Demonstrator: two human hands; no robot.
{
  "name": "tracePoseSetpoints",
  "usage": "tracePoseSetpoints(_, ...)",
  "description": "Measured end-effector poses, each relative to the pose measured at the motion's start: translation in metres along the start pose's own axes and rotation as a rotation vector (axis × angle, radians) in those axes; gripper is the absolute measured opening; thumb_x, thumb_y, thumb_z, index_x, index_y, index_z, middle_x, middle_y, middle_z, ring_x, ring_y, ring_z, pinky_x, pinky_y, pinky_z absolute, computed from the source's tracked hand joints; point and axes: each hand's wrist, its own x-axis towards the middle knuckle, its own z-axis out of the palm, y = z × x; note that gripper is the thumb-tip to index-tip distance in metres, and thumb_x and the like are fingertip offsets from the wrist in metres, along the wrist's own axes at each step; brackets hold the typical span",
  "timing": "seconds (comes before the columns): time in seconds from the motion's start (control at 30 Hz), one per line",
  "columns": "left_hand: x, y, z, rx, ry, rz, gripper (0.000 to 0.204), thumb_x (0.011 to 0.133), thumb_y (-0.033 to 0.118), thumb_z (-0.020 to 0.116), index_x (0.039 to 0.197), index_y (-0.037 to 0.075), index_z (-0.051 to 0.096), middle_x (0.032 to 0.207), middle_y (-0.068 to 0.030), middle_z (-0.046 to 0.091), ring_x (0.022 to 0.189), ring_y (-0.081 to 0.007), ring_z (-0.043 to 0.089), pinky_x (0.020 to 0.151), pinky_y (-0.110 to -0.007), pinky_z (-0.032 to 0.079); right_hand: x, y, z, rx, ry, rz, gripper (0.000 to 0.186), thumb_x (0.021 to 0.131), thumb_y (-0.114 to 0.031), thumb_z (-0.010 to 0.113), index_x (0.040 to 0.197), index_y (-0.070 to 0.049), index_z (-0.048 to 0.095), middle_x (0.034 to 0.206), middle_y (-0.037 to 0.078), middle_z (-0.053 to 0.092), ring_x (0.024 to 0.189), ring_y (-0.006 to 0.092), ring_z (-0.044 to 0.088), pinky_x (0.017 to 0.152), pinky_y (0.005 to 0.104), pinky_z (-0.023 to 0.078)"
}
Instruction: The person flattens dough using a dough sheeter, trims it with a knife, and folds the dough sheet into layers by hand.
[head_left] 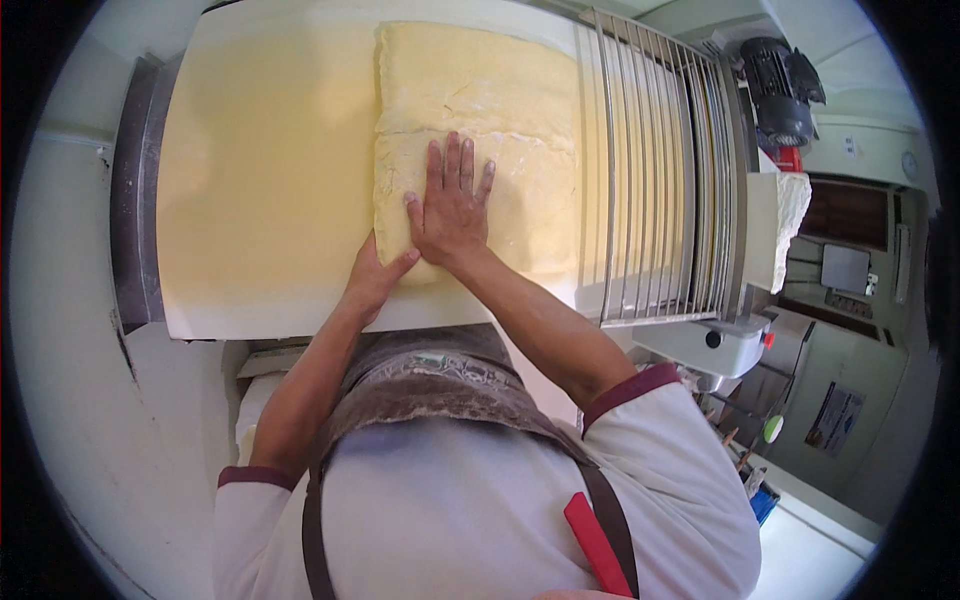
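A thick folded slab of pale yellow dough point(480, 80) lies on a long yellow dough sheet point(270, 190), with a seam running across the slab. My right hand point(455, 215) rests flat on top of the slab, fingers spread, just below that seam. At the slab's near left corner is my left hand point(378, 275), its thumb stretched out over the dough edge. The left hand's other fingers are mostly hidden at the slab's side.
The dough lies on a white work surface point(400, 318) of a machine. A metal bar guard point(640, 180) stands over its right part. Further right are a dark motor point(780, 90) and a grey housing with a red button point(735, 345). A wall runs along the left.
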Motion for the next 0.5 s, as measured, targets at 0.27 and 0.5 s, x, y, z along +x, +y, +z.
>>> tracePoseSetpoints(0.27,-0.001,0.018,0.005,0.284,0.036,-0.078,0.078,0.079,0.016,0.077,0.140,-0.003,0.032,0.132,-0.0142,0.050,0.123,-0.0234,0.048,0.105,-0.035,0.038,-0.008,0.040,-0.006,0.512,0.149,-0.023,0.071,0.091,-0.028,0.050,0.147,0.003,0.019,0.155,0.025,0.013,0.145,0.0412,0.006,0.115,0.0556,0.002)
tracePoseSetpoints(0.5,0.072,0.090,0.060,1.402,0.031,0.602,0.078,0.083,0.020,0.065,0.146,-0.001,0.023,0.150,-0.0221,0.026,0.141,-0.0350,0.022,0.115,-0.046,0.017,0.071,0.062,-0.078,0.418,0.063,-0.090,0.071,0.093,-0.035,0.049,0.145,0.005,0.023,0.153,0.028,0.017,0.145,0.0411,0.008,0.116,0.0518,0.005)
